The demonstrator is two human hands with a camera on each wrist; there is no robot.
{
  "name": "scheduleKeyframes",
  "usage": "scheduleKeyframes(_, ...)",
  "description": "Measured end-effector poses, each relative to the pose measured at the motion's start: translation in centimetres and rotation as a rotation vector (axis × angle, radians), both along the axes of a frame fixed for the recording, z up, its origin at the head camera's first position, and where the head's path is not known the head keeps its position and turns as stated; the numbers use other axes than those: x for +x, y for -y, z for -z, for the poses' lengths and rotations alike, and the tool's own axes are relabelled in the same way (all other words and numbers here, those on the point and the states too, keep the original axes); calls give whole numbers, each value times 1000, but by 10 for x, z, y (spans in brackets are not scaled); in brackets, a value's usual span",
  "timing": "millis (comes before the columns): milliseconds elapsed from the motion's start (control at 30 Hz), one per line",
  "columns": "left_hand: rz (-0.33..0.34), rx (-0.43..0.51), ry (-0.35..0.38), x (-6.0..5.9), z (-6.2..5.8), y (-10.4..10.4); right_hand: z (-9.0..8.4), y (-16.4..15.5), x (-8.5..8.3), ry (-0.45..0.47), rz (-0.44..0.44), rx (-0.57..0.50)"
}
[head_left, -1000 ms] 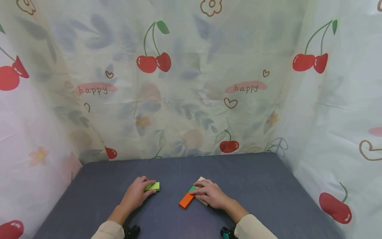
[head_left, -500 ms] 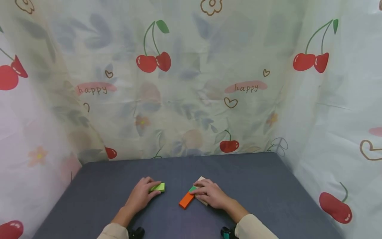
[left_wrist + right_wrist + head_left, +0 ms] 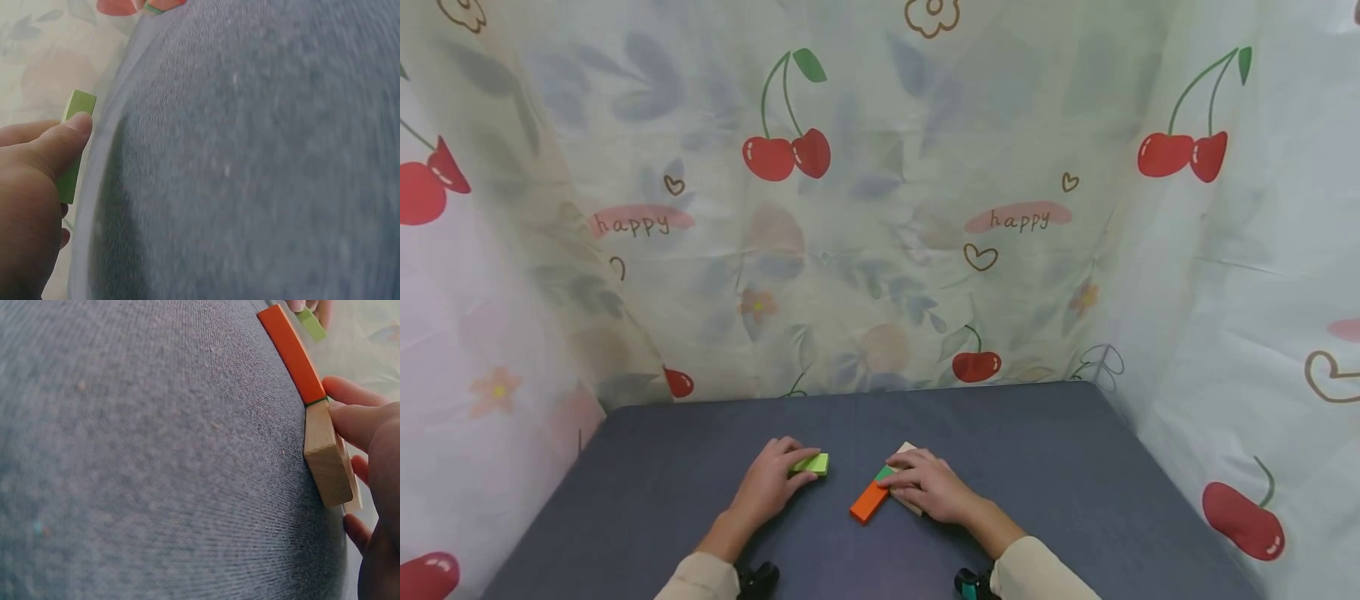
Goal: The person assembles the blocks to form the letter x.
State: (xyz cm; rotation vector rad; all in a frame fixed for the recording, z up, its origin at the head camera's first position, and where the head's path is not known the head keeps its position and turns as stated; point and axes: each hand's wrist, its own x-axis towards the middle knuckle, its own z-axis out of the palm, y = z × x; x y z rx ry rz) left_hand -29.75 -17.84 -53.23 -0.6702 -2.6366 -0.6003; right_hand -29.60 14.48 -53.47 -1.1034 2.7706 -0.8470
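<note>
My left hand [image 3: 767, 482] pinches a small lime-green block [image 3: 820, 464] between thumb and fingers, left of the other blocks. In the left wrist view the thumb lies along the lime-green block [image 3: 81, 103]. My right hand [image 3: 936, 490] holds a plain wooden block [image 3: 328, 472], thumb on its near side and fingers reaching over behind. An orange block [image 3: 869, 502] lies end-on against it, pointing toward the front left. Between them shows a bit of green block [image 3: 885, 474]. Another pale wooden piece [image 3: 907, 447] sticks out beyond the fingers, its remainder hidden under the hand.
The blocks lie on a table covered with dark grey cloth [image 3: 1000, 433]. A light curtain [image 3: 865, 250] printed with cherries encloses the back and both sides. Dark wrist devices [image 3: 973, 585] show below the cream sleeves [image 3: 1037, 571].
My left hand has slid rightward with the lime-green block, closing some of the distance to the orange block. The right hand and the blocks under it have stayed in place.
</note>
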Motion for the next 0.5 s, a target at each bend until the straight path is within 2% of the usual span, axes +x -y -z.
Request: scheduleKeyframes(500,30,-15,6,-4,-5,-15,-3,-1,2,2,-4,-8)
